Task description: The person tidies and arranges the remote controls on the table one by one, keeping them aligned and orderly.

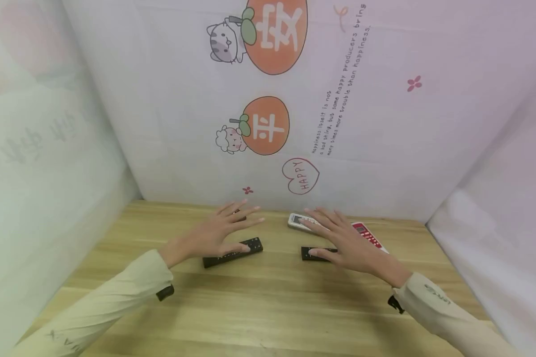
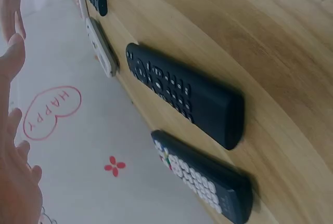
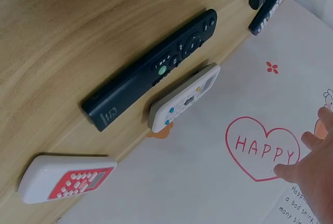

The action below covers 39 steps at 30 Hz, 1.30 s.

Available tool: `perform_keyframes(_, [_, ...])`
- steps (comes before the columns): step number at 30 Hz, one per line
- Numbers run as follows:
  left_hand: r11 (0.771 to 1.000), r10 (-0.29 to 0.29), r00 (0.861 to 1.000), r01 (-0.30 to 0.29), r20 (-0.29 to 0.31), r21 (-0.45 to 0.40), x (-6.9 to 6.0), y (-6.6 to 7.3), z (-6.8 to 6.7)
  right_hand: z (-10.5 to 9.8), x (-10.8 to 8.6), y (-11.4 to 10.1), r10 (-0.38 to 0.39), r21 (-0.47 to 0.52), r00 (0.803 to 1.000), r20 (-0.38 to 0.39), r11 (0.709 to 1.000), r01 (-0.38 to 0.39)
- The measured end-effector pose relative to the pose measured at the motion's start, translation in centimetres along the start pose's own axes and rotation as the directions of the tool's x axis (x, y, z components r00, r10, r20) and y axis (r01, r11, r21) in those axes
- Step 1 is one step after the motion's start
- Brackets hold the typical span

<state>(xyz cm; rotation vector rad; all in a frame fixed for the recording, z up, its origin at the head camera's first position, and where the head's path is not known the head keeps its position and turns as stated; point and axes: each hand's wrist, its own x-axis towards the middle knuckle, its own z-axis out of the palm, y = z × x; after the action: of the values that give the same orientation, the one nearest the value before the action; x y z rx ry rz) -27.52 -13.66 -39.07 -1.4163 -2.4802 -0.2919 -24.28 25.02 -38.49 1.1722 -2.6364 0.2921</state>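
Observation:
Both hands hover palm down with fingers spread, holding nothing. My left hand (image 1: 214, 232) is over a black remote (image 1: 233, 253) on the wooden table; a second dark remote with white buttons (image 2: 195, 177) lies behind it, mostly hidden by the fingers in the head view. My right hand (image 1: 346, 243) is above a black remote (image 1: 317, 253) with a green button, a white remote (image 1: 296, 221) and a red-and-white remote (image 1: 368, 235). In the left wrist view the left hand (image 2: 21, 177) is at the left edge; in the right wrist view the right hand (image 3: 315, 172) is at the right edge.
The wooden table (image 1: 259, 312) is enclosed by a printed white cloth (image 1: 174, 124) at the back and by pale cloth sides. Light sleeves cover both forearms, with a dark strap (image 1: 165, 292) at the left wrist and another (image 1: 395, 304) at the right.

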Motion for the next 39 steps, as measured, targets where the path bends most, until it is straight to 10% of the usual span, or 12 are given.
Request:
perform_keyframes(14, [0.992, -0.124, 0.992, 0.124, -0.011, -0.004, -1.6, -3.1, 0.6, 0.2, 0.6, 1.3, 0.063, 0.013, 0.997, 0.038, 0.998, -0.063])
perform_keyframes(39, [0.908, -0.359, 0.931, 0.332, -0.070, -0.254, -3.0, -6.0, 0.6, 2.0, 0.0, 4.3, 0.078, 0.070, 0.997, 0.022, 0.994, -0.080])
